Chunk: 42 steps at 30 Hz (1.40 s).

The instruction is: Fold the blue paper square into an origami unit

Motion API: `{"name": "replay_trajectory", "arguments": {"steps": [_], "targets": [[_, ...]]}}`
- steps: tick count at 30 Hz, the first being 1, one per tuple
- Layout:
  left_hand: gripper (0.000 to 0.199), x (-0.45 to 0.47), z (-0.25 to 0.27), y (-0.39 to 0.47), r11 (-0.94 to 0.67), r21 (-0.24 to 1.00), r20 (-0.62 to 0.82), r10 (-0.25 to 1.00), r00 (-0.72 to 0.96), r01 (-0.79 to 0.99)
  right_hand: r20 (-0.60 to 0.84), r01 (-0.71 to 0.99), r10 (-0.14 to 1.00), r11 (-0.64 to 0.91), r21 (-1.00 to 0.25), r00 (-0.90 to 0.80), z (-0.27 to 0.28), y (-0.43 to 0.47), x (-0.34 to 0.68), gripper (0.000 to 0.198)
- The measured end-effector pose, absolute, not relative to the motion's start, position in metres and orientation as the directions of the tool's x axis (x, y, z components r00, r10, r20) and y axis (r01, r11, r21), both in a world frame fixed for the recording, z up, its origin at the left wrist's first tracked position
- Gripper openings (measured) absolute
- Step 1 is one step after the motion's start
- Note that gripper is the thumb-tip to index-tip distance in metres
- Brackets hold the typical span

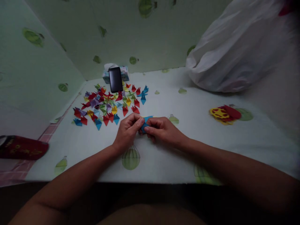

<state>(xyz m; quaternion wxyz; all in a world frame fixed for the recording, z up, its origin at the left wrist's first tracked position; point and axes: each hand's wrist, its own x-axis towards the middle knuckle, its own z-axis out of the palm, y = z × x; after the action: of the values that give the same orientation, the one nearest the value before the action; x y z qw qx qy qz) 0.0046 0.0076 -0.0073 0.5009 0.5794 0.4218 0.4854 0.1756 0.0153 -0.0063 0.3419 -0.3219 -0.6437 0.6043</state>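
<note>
A small piece of blue folded paper (145,124) is held between my two hands above the middle of the table. My left hand (128,129) pinches its left side with thumb and curled fingers. From the right, my right hand (162,130) grips the lower right part, thumb on top. A thin strip of yellow shows behind the blue paper; I cannot tell what it belongs to. Beyond my left hand lie many folded paper pieces (110,117) in red, blue, yellow, green and purple, with pointed tips.
A phone (116,80) leans on a tissue box (125,73) at the back. A large white plastic bag (225,59) fills the back right. Red and yellow cut-out pieces (220,115) lie at right. A dark red can-shaped object (24,148) is at the left edge.
</note>
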Motion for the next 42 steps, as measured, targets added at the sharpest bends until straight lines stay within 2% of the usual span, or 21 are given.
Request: {"name": "replay_trajectory", "arguments": {"steps": [4,9,13,16,18,21,24,29,35,42], "targets": [[0.027,0.004,-0.009,0.009,-0.133,0.991,0.133,0.976,0.172,-0.013,0.049,-0.058,0.811,0.019,-0.998,-0.583,-0.007,0.015,0.176,0.027],[0.028,0.005,-0.009,0.01,-0.092,0.995,0.096,0.966,0.241,-0.027,0.123,0.0,0.868,0.14,-0.99,-0.482,-0.005,0.016,0.179,0.029],[0.029,0.003,-0.005,0.012,-0.17,0.984,0.149,0.957,0.25,0.062,0.157,0.048,0.871,0.203,-0.978,-0.466,-0.005,0.018,0.18,0.03],[0.028,0.002,-0.005,0.012,-0.217,0.968,0.178,0.949,0.261,0.127,0.144,0.009,0.898,0.162,-0.987,-0.417,-0.005,0.018,0.18,0.026],[0.026,0.002,-0.006,0.012,-0.192,0.976,0.159,0.949,0.272,0.1,0.132,-0.001,0.903,0.145,-0.99,-0.409,-0.004,0.018,0.18,0.025],[0.023,0.003,-0.006,0.011,-0.136,0.99,0.122,0.954,0.275,0.032,0.134,0.069,0.906,0.176,-0.982,-0.401,-0.003,0.016,0.18,0.029],[0.023,0.001,-0.005,0.013,-0.144,0.988,0.121,0.943,0.311,0.054,0.144,0.116,0.907,0.205,-0.972,-0.395,-0.002,0.017,0.18,0.034],[0.024,-0.003,-0.002,0.017,-0.161,0.978,0.097,0.915,0.393,0.133,0.145,0.027,0.897,0.172,-0.985,-0.417,-0.001,0.021,0.182,0.035],[0.025,-0.002,-0.003,0.017,-0.104,0.99,0.057,0.906,0.419,0.091,0.154,0.118,0.928,0.204,-0.972,-0.339,0.002,0.018,0.183,0.028],[0.021,-0.003,-0.003,0.019,-0.08,0.984,-0.001,0.887,0.461,0.157,0.129,0.098,0.908,0.182,-0.978,-0.4,0.001,0.022,0.182,0.037]]}}
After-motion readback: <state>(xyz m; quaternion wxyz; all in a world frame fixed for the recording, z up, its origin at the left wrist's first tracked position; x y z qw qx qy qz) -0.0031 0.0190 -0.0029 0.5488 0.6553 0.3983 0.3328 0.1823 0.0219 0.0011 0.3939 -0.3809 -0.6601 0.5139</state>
